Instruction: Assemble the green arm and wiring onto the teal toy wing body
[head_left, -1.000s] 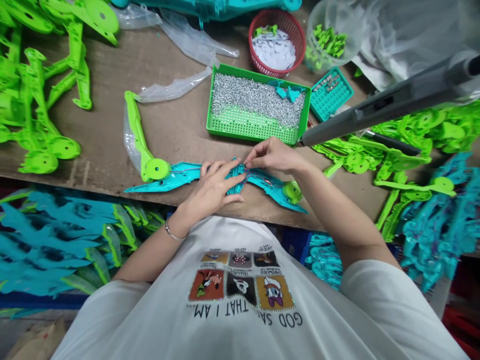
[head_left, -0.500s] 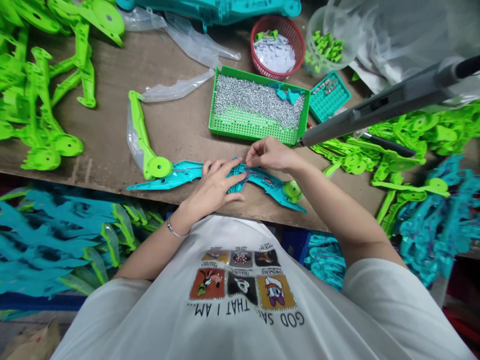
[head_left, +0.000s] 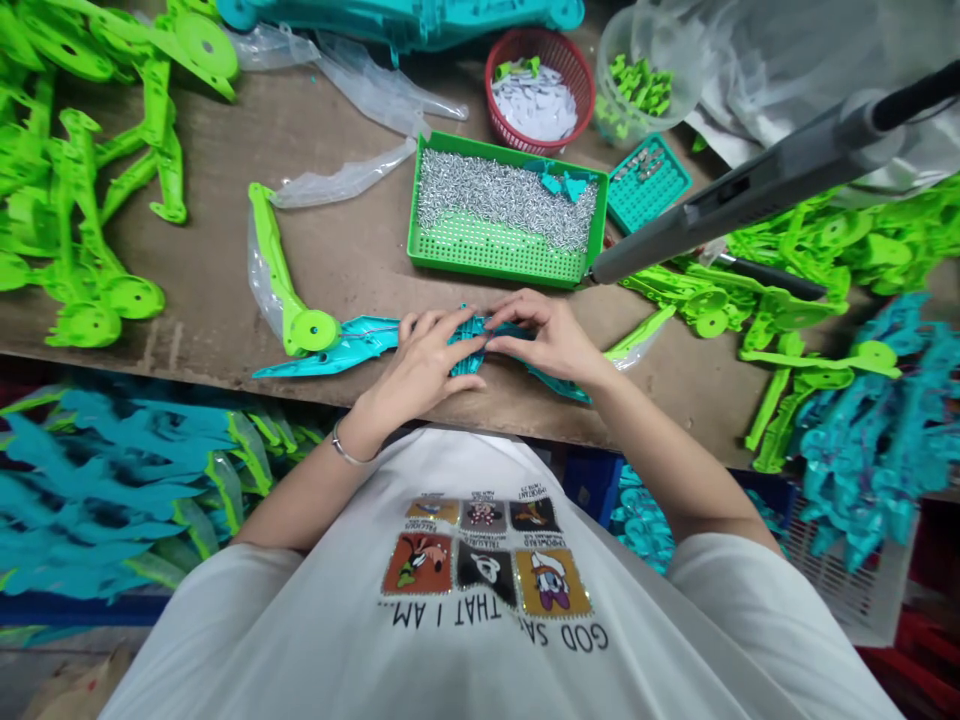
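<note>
My left hand (head_left: 431, 360) lies at twelve o'clock, fingers apart, over the middle of the turquoise shell (head_left: 364, 345). At its three o'clock, my right hand (head_left: 547, 340) has just dropped lower, hiding more shell; whether it pinches anything I can't tell. Work seems to stay mid-shell. Beyond, at one o'clock: the green tray (head_left: 495, 265).

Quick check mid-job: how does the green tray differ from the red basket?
The green tray is rectangular; the red basket is round. The tray holds small silvery pieces and a few teal ones; the basket holds mostly white pieces. The tray lies nearer the teal part under the left hand, the basket farther off. Both have holes in them.
</note>
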